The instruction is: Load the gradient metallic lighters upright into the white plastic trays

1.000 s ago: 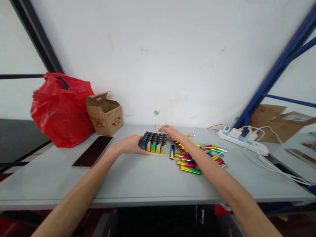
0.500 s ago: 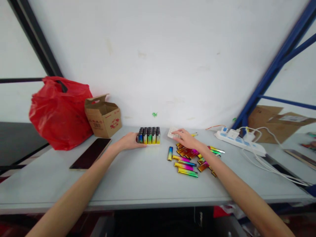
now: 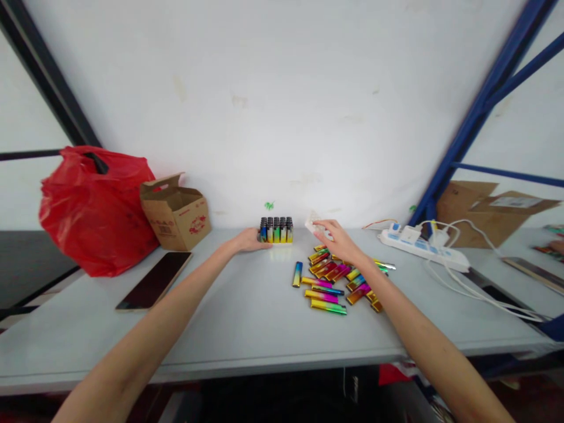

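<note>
My left hand grips the left end of a block of upright lighters, its thumb along the near side. The lighters have black tops and shiny coloured bodies, and they stand in rows in a pale tray near the wall. To the right, my right hand has its fingers closed on a white plastic tray, which is tilted up off the table. Below that hand lies a loose pile of shiny gradient-coloured lighter sleeves. One blue and yellow sleeve lies apart at the pile's left.
A dark-screened phone lies at the left, before an open cardboard box and a red plastic bag. A white power strip with plugs and cables occupies the right side, beside a blue metal frame.
My left hand has pushed the lighter block right and nearer the wall. My right hand has tipped the white tray up from the table. The view has shifted slightly.
</note>
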The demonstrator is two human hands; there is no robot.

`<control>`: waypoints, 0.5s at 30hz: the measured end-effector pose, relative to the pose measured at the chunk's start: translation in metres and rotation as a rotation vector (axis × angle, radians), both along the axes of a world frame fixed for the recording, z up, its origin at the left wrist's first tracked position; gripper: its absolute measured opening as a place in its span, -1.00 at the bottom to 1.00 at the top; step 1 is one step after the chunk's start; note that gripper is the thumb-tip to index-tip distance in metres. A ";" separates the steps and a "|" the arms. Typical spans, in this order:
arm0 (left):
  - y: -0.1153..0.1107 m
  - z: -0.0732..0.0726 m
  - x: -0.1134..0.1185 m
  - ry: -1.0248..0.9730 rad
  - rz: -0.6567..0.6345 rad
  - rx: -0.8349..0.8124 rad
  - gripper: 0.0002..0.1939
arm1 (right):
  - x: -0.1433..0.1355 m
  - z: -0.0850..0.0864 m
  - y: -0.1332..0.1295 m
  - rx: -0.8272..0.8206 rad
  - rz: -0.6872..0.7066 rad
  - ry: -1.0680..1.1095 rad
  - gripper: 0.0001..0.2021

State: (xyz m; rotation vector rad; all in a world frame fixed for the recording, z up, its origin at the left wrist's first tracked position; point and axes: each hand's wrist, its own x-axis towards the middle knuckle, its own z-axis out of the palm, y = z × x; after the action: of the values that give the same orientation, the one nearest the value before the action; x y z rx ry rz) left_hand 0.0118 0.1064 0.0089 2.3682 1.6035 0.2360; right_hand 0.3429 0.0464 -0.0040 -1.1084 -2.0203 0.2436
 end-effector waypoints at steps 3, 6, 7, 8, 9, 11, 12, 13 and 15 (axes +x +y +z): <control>-0.027 0.006 -0.001 0.030 0.002 0.095 -0.20 | 0.004 0.003 -0.001 0.022 -0.014 -0.006 -0.56; -0.088 0.021 -0.003 -0.042 0.034 0.259 -0.31 | 0.008 0.006 -0.003 0.026 -0.021 0.014 -0.56; -0.116 0.027 -0.002 -0.078 0.049 0.285 -0.41 | 0.008 0.007 -0.003 0.028 -0.022 0.024 -0.56; -0.146 0.032 -0.001 -0.116 0.058 0.278 -0.50 | 0.008 0.008 -0.003 0.030 -0.022 0.035 -0.56; -0.178 0.035 0.002 -0.164 0.061 0.227 -0.56 | 0.008 0.009 -0.003 0.034 -0.020 0.044 -0.56; -0.240 0.029 0.007 -0.288 0.042 -0.010 -0.57 | 0.007 0.010 -0.003 0.043 -0.011 0.057 -0.55; -0.268 0.019 0.009 -0.361 0.045 -0.162 -0.55 | 0.006 0.011 -0.003 0.050 -0.005 0.060 -0.55; -0.292 0.003 0.011 -0.432 0.056 -0.330 -0.54 | 0.005 0.012 -0.002 0.058 0.000 0.059 -0.55; -0.325 -0.040 0.014 -0.611 0.123 -0.585 -0.47 | 0.002 0.013 -0.002 0.074 0.007 0.057 -0.55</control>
State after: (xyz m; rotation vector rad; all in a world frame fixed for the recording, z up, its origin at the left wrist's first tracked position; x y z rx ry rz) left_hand 0.0256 -0.2182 -0.0312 1.5585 1.2873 0.4024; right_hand 0.3453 0.0443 0.0095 -1.0372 -1.9676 0.2009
